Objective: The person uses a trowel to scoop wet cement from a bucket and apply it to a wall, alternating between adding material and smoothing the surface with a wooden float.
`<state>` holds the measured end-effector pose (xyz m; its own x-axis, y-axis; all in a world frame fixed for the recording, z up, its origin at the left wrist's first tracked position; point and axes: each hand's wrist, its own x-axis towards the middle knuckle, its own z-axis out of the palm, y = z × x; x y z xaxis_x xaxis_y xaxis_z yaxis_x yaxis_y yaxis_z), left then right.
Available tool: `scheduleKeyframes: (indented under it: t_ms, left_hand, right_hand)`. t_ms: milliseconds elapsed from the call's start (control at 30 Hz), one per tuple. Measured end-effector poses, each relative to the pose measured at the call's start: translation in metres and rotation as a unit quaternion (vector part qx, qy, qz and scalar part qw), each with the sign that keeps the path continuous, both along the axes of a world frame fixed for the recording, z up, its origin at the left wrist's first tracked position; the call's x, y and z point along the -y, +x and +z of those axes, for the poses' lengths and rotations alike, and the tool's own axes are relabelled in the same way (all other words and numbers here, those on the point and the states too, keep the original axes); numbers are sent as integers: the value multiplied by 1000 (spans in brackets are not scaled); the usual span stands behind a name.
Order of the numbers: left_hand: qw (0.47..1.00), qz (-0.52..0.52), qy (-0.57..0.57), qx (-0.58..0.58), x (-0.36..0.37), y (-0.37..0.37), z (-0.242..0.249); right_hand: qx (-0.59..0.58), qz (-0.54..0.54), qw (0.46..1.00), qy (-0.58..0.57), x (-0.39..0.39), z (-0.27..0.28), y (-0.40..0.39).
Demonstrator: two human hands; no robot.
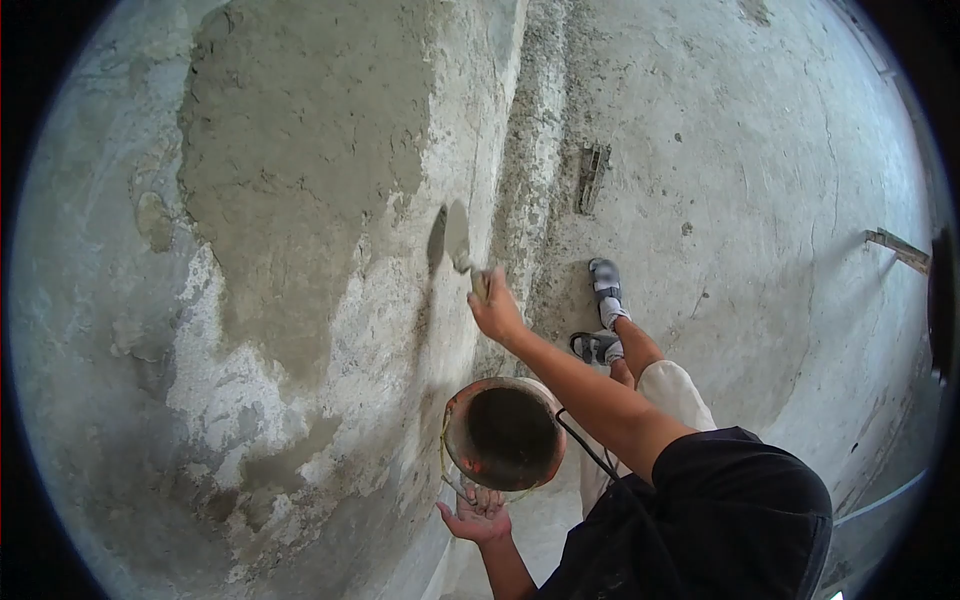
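Note:
My right hand point(497, 308) is closed around the handle of a trowel point(457, 232). The trowel's grey blade is held up close to the wall point(400, 350), and its dark shadow falls beside it. My left hand point(478, 513) is palm up at the rim of a round, mortar-stained orange bucket point(457, 430), its fingers curled at the thin wire handle. The inside of the bucket looks dark and its contents are hard to make out. A broad patch of darker grey mortar point(300, 150) covers the wall, with paler, flaking plaster below and around it.
Rough debris lies along the foot of the wall. A grey slotted piece point(592, 178) rests on the concrete floor point(740, 200) near my sandalled feet point(605, 280). A bar-like object point(897, 250) stands farther right. A black cord point(588, 445) hangs beside the bucket.

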<state>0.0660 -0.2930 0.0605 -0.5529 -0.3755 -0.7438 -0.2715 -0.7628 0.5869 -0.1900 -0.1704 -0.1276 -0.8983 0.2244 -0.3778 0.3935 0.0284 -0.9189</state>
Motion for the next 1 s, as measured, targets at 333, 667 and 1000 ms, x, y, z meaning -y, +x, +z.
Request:
scheduleKeyframes:
  t_ms: [333, 667, 1000]
  left_hand:
    - [1000, 19, -1, 20, 2, 10, -7]
    - [999, 2, -13, 53, -5, -9, -5]
    - [998, -67, 8, 9, -9, -11, -9]
  right_hand:
    - [-190, -58, 980, -4, 1, 101, -81]
    - [-126, -26, 991, -42, -20, 87, 3]
    - [-140, 14, 988, -59, -8, 91, -54]
